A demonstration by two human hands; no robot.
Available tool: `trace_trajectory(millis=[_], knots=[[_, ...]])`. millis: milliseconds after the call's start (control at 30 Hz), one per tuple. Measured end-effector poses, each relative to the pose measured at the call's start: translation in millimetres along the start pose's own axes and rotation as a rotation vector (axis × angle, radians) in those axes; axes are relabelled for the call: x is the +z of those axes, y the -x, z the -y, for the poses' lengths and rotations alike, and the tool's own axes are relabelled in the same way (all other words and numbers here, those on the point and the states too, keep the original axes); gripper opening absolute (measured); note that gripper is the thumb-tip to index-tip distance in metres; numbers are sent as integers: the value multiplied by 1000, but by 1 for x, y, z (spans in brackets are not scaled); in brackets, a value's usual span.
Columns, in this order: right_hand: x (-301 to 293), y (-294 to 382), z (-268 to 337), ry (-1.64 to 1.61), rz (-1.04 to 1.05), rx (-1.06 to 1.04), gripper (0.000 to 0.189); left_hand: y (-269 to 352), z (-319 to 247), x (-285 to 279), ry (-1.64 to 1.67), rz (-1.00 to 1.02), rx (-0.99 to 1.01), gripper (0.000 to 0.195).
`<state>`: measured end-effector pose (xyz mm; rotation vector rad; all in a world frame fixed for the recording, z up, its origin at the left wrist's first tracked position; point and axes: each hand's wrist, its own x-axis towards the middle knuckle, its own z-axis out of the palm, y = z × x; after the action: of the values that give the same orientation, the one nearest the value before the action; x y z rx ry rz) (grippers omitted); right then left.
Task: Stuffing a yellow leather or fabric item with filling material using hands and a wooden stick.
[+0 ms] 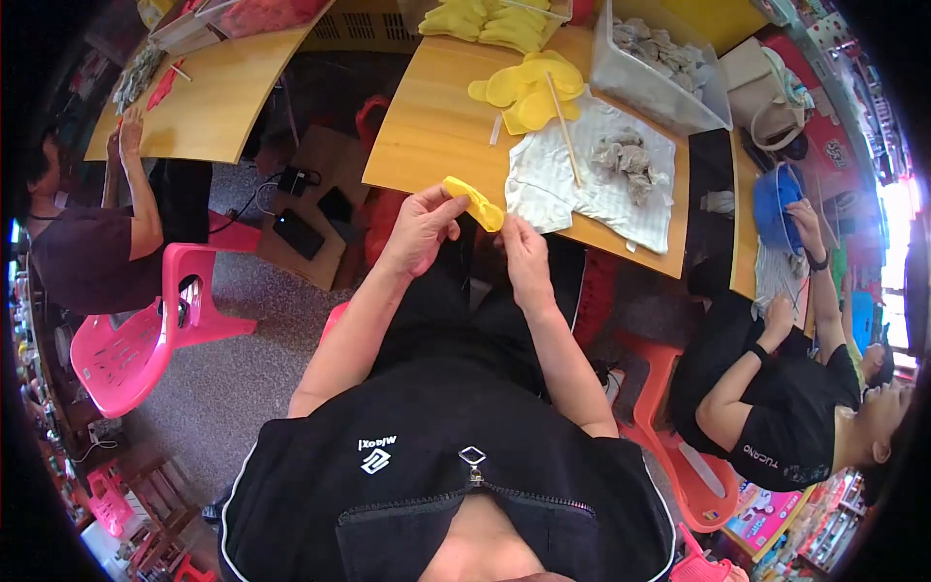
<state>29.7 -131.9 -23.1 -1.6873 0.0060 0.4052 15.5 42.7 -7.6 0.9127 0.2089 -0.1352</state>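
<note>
A small yellow fabric piece (476, 206) is stretched between my two hands, just off the table's near edge. My left hand (429, 225) pinches its upper end between thumb and fingers. At its lower right end, the fingertips of my right hand (522, 251) close on it. On the wooden table (414, 124) lie yellow fabric pieces (534, 87) with a thin wooden stick (564, 131) across them. A white cloth (538, 174) spreads beside them, bearing a clump of greyish material (631, 161). A short pale strip (496, 129) lies left of the cloth.
A clear plastic bin (654, 80) of greyish material stands at the back right, near a tray of yellow pieces (487, 22). One person (94, 218) sits at another table on the left; another (778, 407) sits on the right by a blue basket (777, 207).
</note>
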Motion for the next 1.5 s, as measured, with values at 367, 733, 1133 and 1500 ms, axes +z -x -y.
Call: trace_trajectory(millis=[367, 733, 1133, 1500], knots=[[11, 8, 39, 400, -160, -421, 21, 5, 8, 3, -317, -121, 112, 13], [9, -4, 12, -627, -1, 4, 13, 8, 12, 16, -105, -130, 31, 19], [12, 3, 25, 156, -292, -389, 21, 6, 13, 6, -110, -201, 86, 20], [-12, -22, 29, 296, -164, -361, 17, 7, 3, -6, 49, -215, 21, 19]])
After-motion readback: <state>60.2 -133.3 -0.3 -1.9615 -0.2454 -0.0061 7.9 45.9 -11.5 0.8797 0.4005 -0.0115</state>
